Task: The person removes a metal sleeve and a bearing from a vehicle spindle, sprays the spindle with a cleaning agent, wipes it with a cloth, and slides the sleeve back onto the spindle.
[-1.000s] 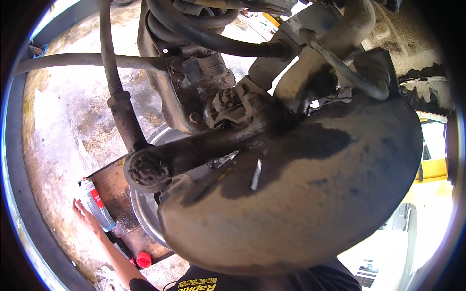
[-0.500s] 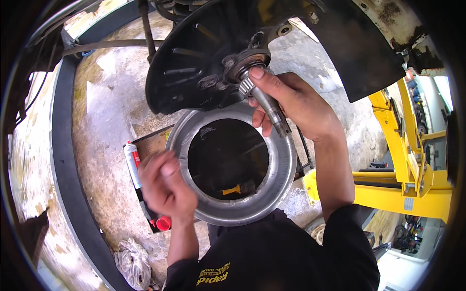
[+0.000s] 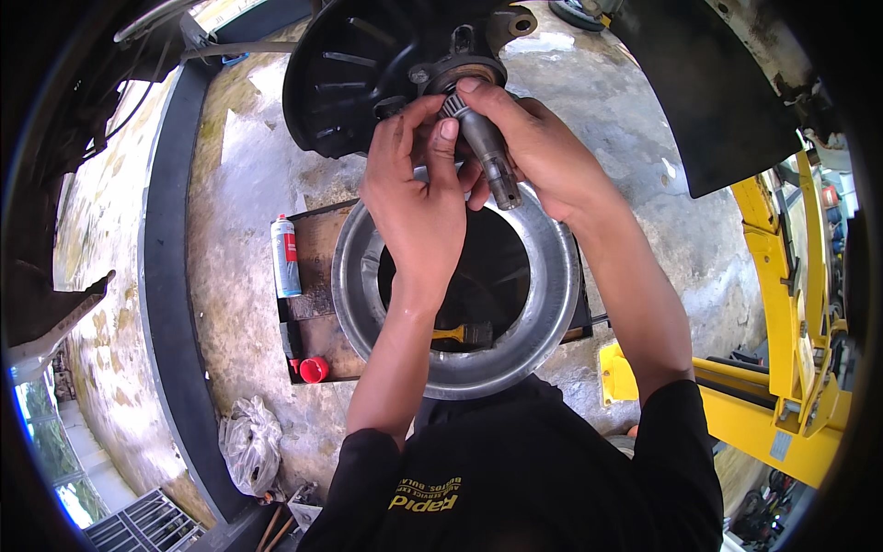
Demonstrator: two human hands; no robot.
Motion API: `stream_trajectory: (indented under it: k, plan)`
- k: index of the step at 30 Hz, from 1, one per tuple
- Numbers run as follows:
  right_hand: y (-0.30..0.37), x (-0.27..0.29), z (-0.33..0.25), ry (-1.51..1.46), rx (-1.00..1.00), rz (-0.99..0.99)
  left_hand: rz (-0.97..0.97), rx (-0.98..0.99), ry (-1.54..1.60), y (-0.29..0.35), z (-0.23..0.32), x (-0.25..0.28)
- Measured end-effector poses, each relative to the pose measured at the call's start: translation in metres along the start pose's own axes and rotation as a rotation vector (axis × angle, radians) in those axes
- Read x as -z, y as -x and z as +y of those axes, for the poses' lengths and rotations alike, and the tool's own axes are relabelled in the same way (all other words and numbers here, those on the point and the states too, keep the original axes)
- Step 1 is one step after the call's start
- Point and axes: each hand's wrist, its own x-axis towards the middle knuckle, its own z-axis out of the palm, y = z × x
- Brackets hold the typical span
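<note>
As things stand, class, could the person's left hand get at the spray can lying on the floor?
Probably yes. The spray can lies uncovered beside the metal basin, with nothing over it. But the left hand is up on the splined shaft with the right hand, so it must let go first.

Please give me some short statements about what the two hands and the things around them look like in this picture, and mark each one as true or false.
1. Both hands, the left hand and the right hand, are on the grey splined metal shaft. True.
2. The round shiny metal basin lies directly below the hands. True.
3. The white spray can with a red band is held in the left hand. False: it lies on the floor beside the basin, untouched.
4. The small red cap sits on top of the spray can. False: it lies apart, near the basin's lower left rim.
5. The brush with a yellow handle lies inside the basin. True.
</note>
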Motion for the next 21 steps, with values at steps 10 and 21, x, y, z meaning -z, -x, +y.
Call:
stream_trajectory:
  k: [10, 21]
  plan:
    - [-0.003, 0.014, 0.022, 0.307, 0.366, 0.347, -0.02, 0.002, 0.163, 0.004, -0.006, -0.006]
    - [-0.004, -0.023, 0.058, -0.096, 0.693, 0.47, 0.097, 0.128, 0.334, 0.014, 0.002, -0.032]
